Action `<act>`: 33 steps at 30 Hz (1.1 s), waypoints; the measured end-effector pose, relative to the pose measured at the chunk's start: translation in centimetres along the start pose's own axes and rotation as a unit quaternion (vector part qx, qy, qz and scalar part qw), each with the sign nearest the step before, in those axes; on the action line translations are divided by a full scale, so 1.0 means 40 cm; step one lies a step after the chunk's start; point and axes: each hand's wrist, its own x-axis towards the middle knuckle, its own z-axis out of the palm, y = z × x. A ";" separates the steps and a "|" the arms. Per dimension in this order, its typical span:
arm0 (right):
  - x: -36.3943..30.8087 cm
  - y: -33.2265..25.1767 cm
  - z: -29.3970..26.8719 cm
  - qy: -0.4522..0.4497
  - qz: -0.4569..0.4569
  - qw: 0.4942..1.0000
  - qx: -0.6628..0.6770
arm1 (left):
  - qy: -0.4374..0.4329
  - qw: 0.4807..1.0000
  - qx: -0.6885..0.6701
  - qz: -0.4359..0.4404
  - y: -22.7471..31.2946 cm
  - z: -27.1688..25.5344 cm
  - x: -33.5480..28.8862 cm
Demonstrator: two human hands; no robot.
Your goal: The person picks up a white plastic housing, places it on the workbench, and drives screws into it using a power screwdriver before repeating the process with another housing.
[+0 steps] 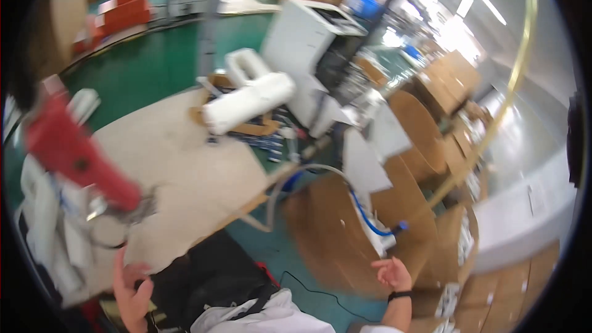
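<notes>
My left hand is raised at the near left edge of the beige tabletop, index finger stretched up and the others loosely bent, with nothing seen in it. Just beyond it stands a red machine arm with a blurred metal head at its lower end. My right hand, with a black band at the wrist, is held beside a large open cardboard box. Its fingers are apart and slightly curled around nothing visible. A blue tube ends near a white part in that box.
White plastic housings lie at the table's far edge, and more white tubular parts sit at the left. A yellow hose hangs at the right. Cardboard boxes line the right side. A black cable runs over the green floor.
</notes>
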 end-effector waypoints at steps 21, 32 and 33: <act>0.436 -0.491 1.565 -0.211 -0.537 0.805 -0.139 | 0.273 0.791 0.529 0.141 0.294 -0.176 0.050; 0.325 -0.498 1.475 -0.202 -0.522 0.828 -0.025 | 0.182 0.723 0.660 0.090 0.358 -0.193 0.318; 0.324 -0.499 1.471 -0.172 -0.517 0.838 -0.026 | 0.176 0.716 0.672 0.070 0.372 -0.171 0.386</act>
